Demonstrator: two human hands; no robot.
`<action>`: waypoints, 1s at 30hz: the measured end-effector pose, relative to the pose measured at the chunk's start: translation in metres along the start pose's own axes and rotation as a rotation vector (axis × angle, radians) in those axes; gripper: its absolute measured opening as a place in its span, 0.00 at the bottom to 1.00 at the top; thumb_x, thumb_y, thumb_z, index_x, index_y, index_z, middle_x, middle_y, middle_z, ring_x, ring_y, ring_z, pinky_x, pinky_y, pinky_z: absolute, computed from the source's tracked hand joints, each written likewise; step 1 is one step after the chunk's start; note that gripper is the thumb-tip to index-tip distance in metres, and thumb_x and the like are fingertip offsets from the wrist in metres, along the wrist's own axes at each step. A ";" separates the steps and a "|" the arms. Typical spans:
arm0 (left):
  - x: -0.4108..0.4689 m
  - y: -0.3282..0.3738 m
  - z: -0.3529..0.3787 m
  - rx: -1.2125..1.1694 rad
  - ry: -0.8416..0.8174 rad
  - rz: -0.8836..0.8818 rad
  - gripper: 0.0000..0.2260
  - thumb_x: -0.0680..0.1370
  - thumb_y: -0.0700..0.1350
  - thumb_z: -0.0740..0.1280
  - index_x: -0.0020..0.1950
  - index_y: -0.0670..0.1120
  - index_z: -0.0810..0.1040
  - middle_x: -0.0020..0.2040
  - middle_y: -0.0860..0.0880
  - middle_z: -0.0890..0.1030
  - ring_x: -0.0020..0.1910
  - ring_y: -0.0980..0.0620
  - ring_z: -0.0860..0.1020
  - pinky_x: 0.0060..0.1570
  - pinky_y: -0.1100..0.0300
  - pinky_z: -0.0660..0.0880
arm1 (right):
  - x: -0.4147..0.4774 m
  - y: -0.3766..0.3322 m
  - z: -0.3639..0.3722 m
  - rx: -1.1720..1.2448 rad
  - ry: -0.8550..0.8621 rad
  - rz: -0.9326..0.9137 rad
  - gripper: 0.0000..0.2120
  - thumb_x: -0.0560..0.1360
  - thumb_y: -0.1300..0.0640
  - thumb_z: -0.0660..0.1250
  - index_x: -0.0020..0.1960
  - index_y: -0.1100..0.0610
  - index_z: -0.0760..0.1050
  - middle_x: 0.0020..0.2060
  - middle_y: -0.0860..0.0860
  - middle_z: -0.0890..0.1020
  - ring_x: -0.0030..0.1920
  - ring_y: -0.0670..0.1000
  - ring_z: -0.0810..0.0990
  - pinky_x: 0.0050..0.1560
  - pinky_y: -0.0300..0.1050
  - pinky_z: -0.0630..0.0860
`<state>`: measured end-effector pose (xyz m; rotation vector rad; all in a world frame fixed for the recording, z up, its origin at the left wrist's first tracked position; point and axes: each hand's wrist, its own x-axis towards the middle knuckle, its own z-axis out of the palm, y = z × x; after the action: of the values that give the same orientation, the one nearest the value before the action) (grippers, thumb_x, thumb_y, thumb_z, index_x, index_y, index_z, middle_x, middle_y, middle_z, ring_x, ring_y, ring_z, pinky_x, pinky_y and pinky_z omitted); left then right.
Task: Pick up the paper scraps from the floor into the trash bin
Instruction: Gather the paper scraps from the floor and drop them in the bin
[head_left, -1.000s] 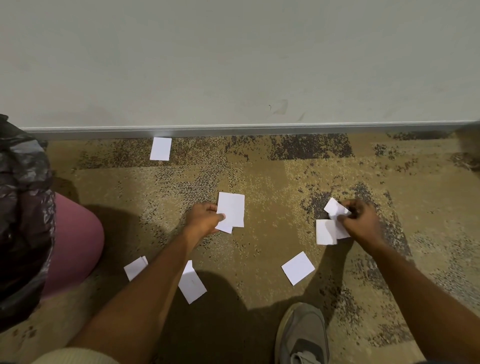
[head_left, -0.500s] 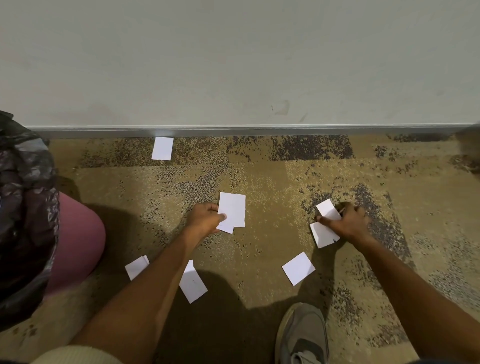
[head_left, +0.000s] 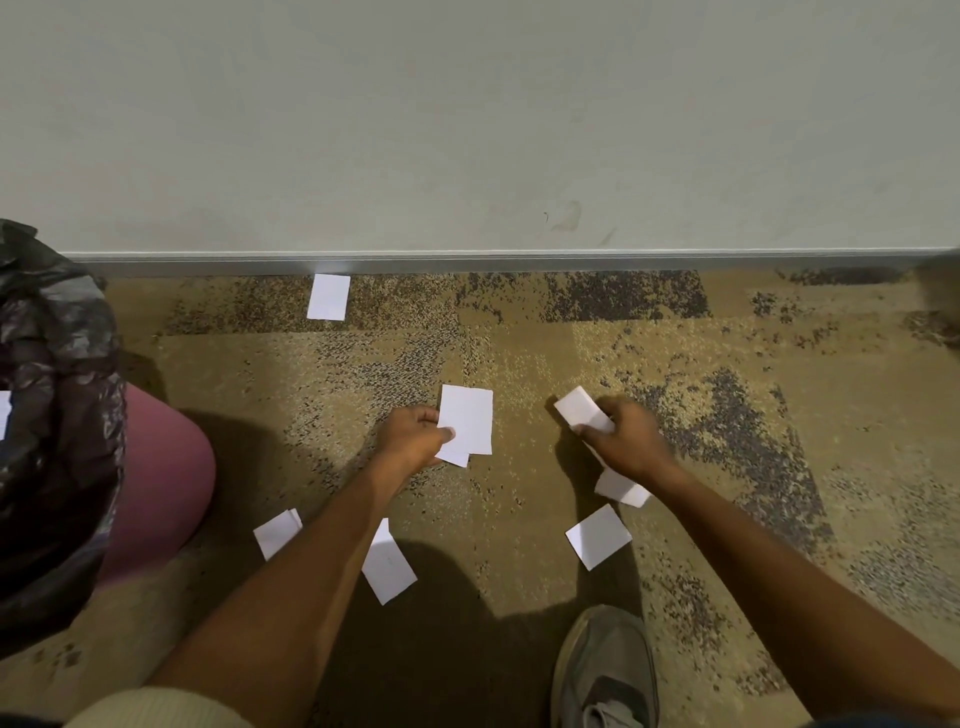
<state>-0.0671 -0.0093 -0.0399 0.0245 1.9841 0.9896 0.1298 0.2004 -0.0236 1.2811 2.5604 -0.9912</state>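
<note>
My left hand grips a small stack of white paper scraps just above the carpet. My right hand is closed on other white scraps, with one more piece showing under the wrist. Loose scraps lie on the carpet: one by the wall, one at the left, one under my left forearm, one near my shoe. The pink trash bin with a black bag stands at the far left.
A wall with a grey baseboard runs across the back. My grey shoe rests on the mottled tan carpet at the bottom, between my arms.
My right hand has moved left toward my left hand, carrying its scraps. The left hand has stayed in place with its stack.
</note>
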 end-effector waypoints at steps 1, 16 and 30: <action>0.000 0.000 0.000 0.000 0.000 0.002 0.11 0.77 0.37 0.72 0.59 0.41 0.81 0.56 0.41 0.84 0.54 0.42 0.83 0.51 0.48 0.83 | 0.001 -0.011 0.002 0.074 -0.021 -0.016 0.18 0.77 0.55 0.73 0.64 0.62 0.78 0.53 0.54 0.81 0.51 0.53 0.77 0.39 0.40 0.71; 0.002 0.000 0.000 -0.054 -0.013 -0.029 0.08 0.76 0.37 0.70 0.53 0.45 0.82 0.54 0.43 0.85 0.52 0.45 0.84 0.50 0.50 0.83 | 0.007 -0.040 0.006 -0.064 -0.156 -0.130 0.20 0.75 0.55 0.74 0.64 0.60 0.77 0.58 0.57 0.81 0.56 0.55 0.80 0.52 0.41 0.77; 0.006 -0.003 -0.001 -0.168 -0.050 -0.043 0.03 0.77 0.45 0.73 0.46 0.46 0.82 0.52 0.43 0.86 0.53 0.45 0.84 0.50 0.51 0.83 | -0.078 0.033 0.010 -0.646 -0.391 -0.119 0.75 0.48 0.15 0.65 0.82 0.49 0.38 0.80 0.58 0.46 0.75 0.63 0.57 0.69 0.58 0.75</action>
<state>-0.0703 -0.0094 -0.0459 -0.0855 1.8427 1.1141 0.2024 0.1563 -0.0196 0.6877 2.3568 -0.3163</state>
